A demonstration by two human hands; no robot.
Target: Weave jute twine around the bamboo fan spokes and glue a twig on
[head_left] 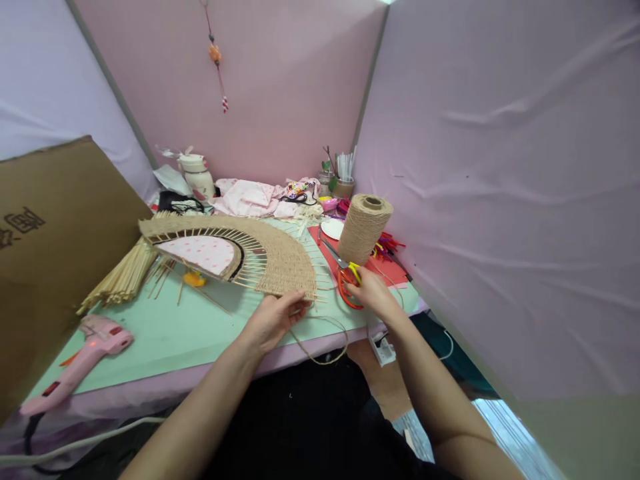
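Observation:
My left hand [277, 319] is closed on the lower right end of a woven twine fan [287, 257], whose thin sticks radiate from a pink dotted half-round centre [200, 252]. A loose strand of twine [345, 340] loops below that hand toward the right. In my right hand [367, 291] is a pair of scissors [345, 277] with red and yellow handles, the blades pointing up and away to the left. Just behind the scissors stands a large spool of jute twine [364, 230], tilted slightly to the right.
A pink glue gun [85, 360] lies at the table's left edge, with a bundle of thin sticks [120, 277] behind it. Cardboard [55, 253] rises on the left. Cloth [247, 197], a white jug [197, 177] and a cup of white sticks [344, 183] line the back.

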